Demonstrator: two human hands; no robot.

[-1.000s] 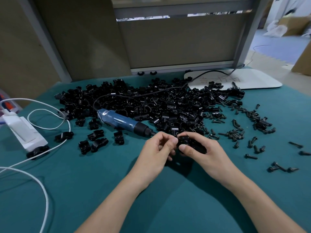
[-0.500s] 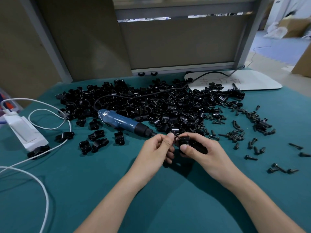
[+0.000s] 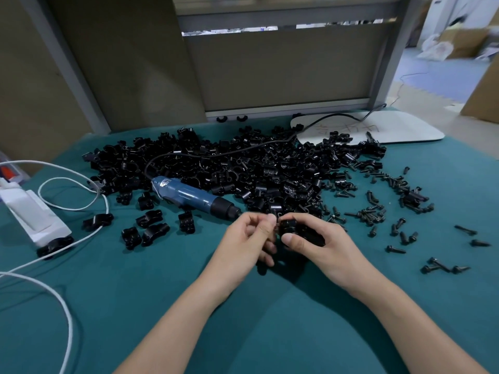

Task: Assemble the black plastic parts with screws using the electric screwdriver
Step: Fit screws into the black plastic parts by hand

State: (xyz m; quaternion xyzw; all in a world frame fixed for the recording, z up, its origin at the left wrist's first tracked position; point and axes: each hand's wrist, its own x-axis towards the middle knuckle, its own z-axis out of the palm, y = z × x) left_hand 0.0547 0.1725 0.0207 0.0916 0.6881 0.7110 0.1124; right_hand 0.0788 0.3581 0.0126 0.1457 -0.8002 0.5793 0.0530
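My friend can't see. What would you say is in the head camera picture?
Two hands meet over a green table: the right hand grips a black plastic part and the left hand pinches at its edge. Behind them lie a blue electric screwdriver, a pile of black parts, and loose screws to the right.

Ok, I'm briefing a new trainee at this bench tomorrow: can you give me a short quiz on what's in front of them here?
1. True or false: the electric screwdriver lies on the teal cloth, in neither hand.
2. Which hand grips the black plastic part: (a) left, (b) right?
3. Fill in: the loose screws lie mostly to the ___ of the pile of black parts.
Key: 1 true; 2 b, the right hand; 3 right.
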